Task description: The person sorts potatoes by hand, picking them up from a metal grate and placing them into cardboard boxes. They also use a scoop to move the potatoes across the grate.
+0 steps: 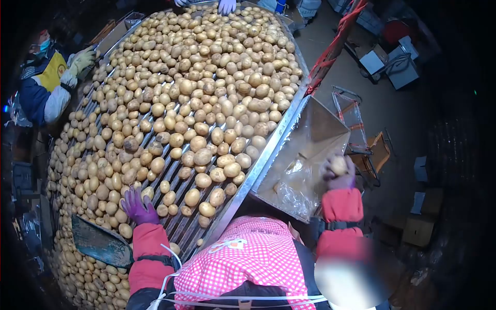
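My left hand point(139, 206), in a purple glove, rests with spread fingers against potatoes point(113, 207) lying on the slatted sorting table. In my right hand point(342, 180), gloved the same way, is a single pale potato point(338, 165), held at the edge of a box point(330, 126) with clear plastic film point(293, 194) inside. The slats point(173, 178) of the table show between potatoes near my left hand. A metal rail point(264, 163) runs between the table and the box.
A dark green curved plate point(101, 242) stands among potatoes at lower left. A post wrapped in red cord point(330, 49) rises at the rail. Across the table are a co-worker's gloved hand point(82, 61) and another person's gloved hand point(227, 6). A chair point(376, 154) stands at right.
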A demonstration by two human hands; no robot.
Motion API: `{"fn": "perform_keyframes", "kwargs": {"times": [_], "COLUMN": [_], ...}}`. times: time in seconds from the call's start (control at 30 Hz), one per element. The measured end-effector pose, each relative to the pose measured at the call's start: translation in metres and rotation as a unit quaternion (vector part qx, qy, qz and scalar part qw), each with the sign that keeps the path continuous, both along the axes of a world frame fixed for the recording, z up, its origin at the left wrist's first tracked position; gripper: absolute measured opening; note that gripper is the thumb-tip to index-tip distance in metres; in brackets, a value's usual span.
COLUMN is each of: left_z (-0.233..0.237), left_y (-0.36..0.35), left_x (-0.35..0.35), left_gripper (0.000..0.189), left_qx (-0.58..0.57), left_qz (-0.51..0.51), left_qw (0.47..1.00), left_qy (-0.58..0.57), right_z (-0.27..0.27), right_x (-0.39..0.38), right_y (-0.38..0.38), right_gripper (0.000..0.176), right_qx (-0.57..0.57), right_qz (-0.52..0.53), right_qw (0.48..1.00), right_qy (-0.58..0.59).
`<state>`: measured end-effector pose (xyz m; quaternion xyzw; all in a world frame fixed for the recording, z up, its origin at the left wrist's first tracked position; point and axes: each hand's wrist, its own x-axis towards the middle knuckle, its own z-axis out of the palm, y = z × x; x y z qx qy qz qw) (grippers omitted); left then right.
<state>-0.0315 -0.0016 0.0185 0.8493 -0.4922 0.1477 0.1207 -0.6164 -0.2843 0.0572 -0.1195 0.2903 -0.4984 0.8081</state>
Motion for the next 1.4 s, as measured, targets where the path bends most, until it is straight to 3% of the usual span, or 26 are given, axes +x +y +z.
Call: {"fn": "perform_keyframes", "kwargs": {"times": [0.07, 0.17, 0.2, 0.23, 0.27, 0.3, 0.33, 0.4, 0.43, 0.5, 0.53, 0.57, 0.63, 0.7, 0.73, 0.8, 0.87, 1.0, 1.07, 1.1, 1.13, 1.2, 1.23, 1.27, 1.37, 1.4], "left_z": [-0.002, 0.006, 0.01, 0.015, 0.02, 0.02, 0.021, 0.022, 0.022, 0.025, 0.027, 0.03, 0.034, 0.036, 0.037, 0.036, 0.035, 0.035, 0.035, 0.034, 0.035, 0.038, 0.037, 0.035, 0.039, 0.038], "left_y": [0.002, -0.002, -0.004, -0.005, -0.007, -0.007, -0.006, -0.005, -0.005, -0.005, -0.005, -0.005, -0.007, -0.006, -0.007, -0.006, -0.005, -0.004, -0.003, -0.004, -0.005, -0.006, -0.005, -0.004, -0.006, -0.007], "left_x": [0.005, 0.0, -0.002, -0.006, -0.008, -0.008, -0.009, -0.01, -0.01, -0.01, -0.011, -0.012, -0.011, -0.01, -0.009, -0.008, -0.005, -0.003, -0.006, -0.008, -0.005, -0.005, -0.003, -0.005, -0.005, -0.006], "left_gripper": [0.042, 0.041, 0.04, 0.04, 0.04, 0.042, 0.044, 0.045, 0.046, 0.047, 0.046, 0.046, 0.046, 0.047, 0.047, 0.048, 0.048, 0.05, 0.048, 0.048, 0.047, 0.048, 0.048, 0.049, 0.047, 0.047], "left_qx": [0.009, 0.0, -0.01, -0.008, -0.011, -0.003, -0.009, -0.022, -0.024, -0.03, -0.031, -0.031, -0.03, -0.034, -0.036, -0.028, -0.015, 0.0, -0.004, -0.007, -0.012, -0.001, -0.003, -0.002, 0.003, 0.003], "left_qz": [0.01, 0.017, 0.016, 0.021, 0.027, 0.03, 0.027, 0.029, 0.031, 0.032, 0.035, 0.037, 0.041, 0.043, 0.044, 0.046, 0.052, 0.044, 0.048, 0.053, 0.057, 0.059, 0.06, 0.059, 0.066, 0.066], "left_qw": [1.0, 1.0, 1.0, 1.0, 0.999, 0.999, 0.999, 0.998, 0.998, 0.997, 0.996, 0.996, 0.994, 0.992, 0.99, 0.991, 0.992, 0.991, 0.989, 0.988, 0.988, 0.988, 0.988, 0.987, 0.989, 0.989], "left_qy": [-0.004, -0.008, 0.003, 0.017, 0.032, 0.03, 0.03, 0.044, 0.048, 0.059, 0.07, 0.081, 0.101, 0.117, 0.126, 0.124, 0.117, 0.129, 0.137, 0.143, 0.143, 0.145, 0.145, 0.147, 0.133, 0.133], "right_z": [0.008, -0.067, -0.096, -0.12, -0.155, -0.122, -0.093, -0.032, 0.02, 0.003, 0.027, 0.016, 0.025, 0.03, 0.028, 0.028, 0.018, 0.004, 0.014, 0.046, 0.035, 0.014, 0.015, 0.042, 0.063, 0.061], "right_x": [-0.036, -0.165, -0.213, -0.256, -0.309, -0.256, -0.183, -0.036, 0.049, 0.144, 0.212, 0.259, 0.349, 0.415, 0.445, 0.49, 0.51, 0.53, 0.535, 0.543, 0.548, 0.564, 0.576, 0.597, 0.63, 0.623], "right_y": [0.022, 0.031, 0.034, 0.032, 0.016, -0.003, -0.026, -0.06, -0.061, -0.101, -0.096, -0.11, -0.114, -0.126, -0.127, -0.121, -0.14, -0.207, -0.229, -0.216, -0.233, -0.238, -0.208, -0.169, -0.028, 0.008], "right_gripper": [0.034, 0.034, 0.034, 0.034, 0.035, 0.035, 0.036, 0.039, 0.041, 0.042, 0.043, 0.044, 0.047, 0.062, 0.063, 0.061, 0.053, 0.049, 0.049, 0.052, 0.052, 0.053, 0.055, 0.055, 0.042, 0.046], "right_qx": [0.099, 0.07, 0.004, -0.127, -0.346, -0.194, -0.175, -0.28, -0.313, -0.522, -0.524, -0.582, -0.633, -0.683, -0.681, -0.686, -0.714, -0.734, -0.711, -0.645, -0.602, -0.548, -0.611, -0.691, -0.835, -0.858], "right_qz": [-0.128, -0.106, -0.061, 0.008, 0.001, -0.077, -0.131, -0.112, -0.049, -0.017, 0.046, 0.074, 0.133, 0.214, 0.248, 0.288, 0.273, 0.193, 0.2, 0.221, 0.216, 0.138, 0.068, 0.152, 0.314, 0.306], "right_qw": [0.97, 0.902, 0.825, 0.65, 0.423, 0.573, 0.663, 0.703, 0.662, 0.578, 0.602, 0.569, 0.478, 0.32, 0.278, 0.142, 0.098, 0.136, 0.117, 0.094, 0.068, 0.147, 0.162, 0.261, 0.251, 0.267], "right_qy": [0.181, 0.413, 0.562, 0.749, 0.837, 0.792, 0.716, 0.644, 0.679, 0.627, 0.601, 0.576, 0.595, 0.621, 0.63, 0.653, 0.638, 0.637, 0.664, 0.725, 0.766, 0.812, 0.772, 0.656, 0.375, 0.315]}}
